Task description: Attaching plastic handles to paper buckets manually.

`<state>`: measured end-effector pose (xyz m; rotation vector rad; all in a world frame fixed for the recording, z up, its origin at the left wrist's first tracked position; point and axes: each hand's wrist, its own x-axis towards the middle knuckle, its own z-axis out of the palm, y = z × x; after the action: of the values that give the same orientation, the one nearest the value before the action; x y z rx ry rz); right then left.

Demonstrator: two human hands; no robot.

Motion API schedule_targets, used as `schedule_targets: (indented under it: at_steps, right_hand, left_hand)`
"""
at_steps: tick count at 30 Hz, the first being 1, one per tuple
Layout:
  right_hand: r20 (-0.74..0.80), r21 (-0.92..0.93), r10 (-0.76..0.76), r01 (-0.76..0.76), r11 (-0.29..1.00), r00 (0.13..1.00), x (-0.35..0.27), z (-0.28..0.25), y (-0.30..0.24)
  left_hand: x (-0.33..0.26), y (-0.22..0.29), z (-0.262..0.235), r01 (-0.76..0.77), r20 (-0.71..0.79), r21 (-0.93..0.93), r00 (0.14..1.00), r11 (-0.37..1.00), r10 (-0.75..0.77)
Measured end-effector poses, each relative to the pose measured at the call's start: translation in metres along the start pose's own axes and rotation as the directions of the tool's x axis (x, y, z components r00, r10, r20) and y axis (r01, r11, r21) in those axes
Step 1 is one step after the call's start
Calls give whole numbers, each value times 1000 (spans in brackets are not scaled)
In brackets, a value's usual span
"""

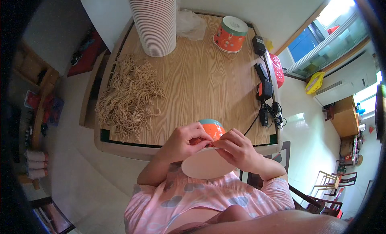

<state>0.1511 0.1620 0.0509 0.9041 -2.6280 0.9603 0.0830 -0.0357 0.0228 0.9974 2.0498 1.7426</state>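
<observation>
An orange paper bucket (212, 127) with a teal base lies tilted at the table's front edge, its white open mouth facing me. On its left side, my left hand (188, 140) is closed at the rim, thumb and forefinger pinched together. My right hand (238, 149) grips the rim from the right, its thumb over the edge. The fingertips of both hands nearly meet at the top of the rim; anything small between them cannot be made out. A loose heap of beige cords (130, 98) lies on the table to the left.
A tall stack of white-rimmed paper buckets (154, 24) stands at the back left of the wooden table (193, 73). Beside it is a clear plastic bag (190, 24). Another orange bucket (230, 36) sits upside down at the back right. Black adapters and cables (264, 90) line the right edge.
</observation>
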Motion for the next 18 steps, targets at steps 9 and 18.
schedule_targets:
  at_steps: [9,18]
  right_hand:
    - [-31,70,33,-30,997,999,7,-1,2]
    - [-36,95,138,-135,986,990,4,0,0]
  left_hand:
    - [0,1,1,-111,-6,226,993,968,115]
    - [0,-2,-4,-63,-29,201,997,978,70]
